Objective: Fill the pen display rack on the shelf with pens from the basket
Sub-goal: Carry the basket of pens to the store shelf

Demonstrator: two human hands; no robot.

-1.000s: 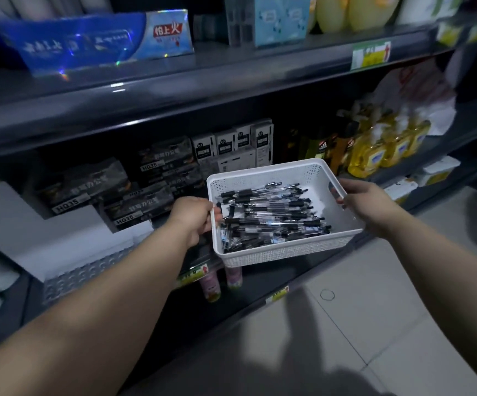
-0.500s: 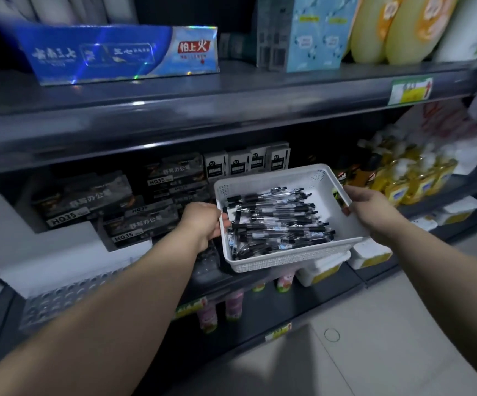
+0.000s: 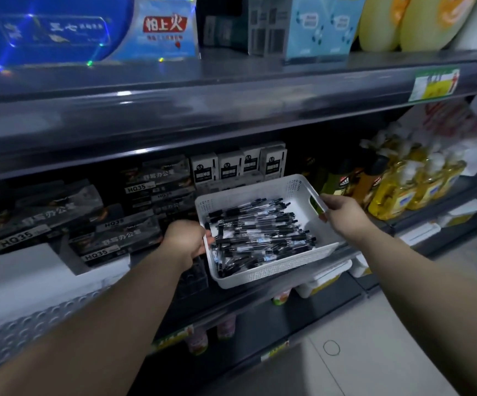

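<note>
The white perforated plastic basket of black pens is gripped by the left hand and the right hand; rack filling is judged unstarted.

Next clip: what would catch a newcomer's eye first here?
A white basket heaped with black pens sits centre frame, gripped at its ends by the left hand and right hand. Yellow bottles glow to its right, and a shiny blue box gleams on the top shelf.

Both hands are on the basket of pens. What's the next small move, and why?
Probably set the basket down on the shelf: left hand and right hand both grip its ends, so neither is free to pick pens.
</note>
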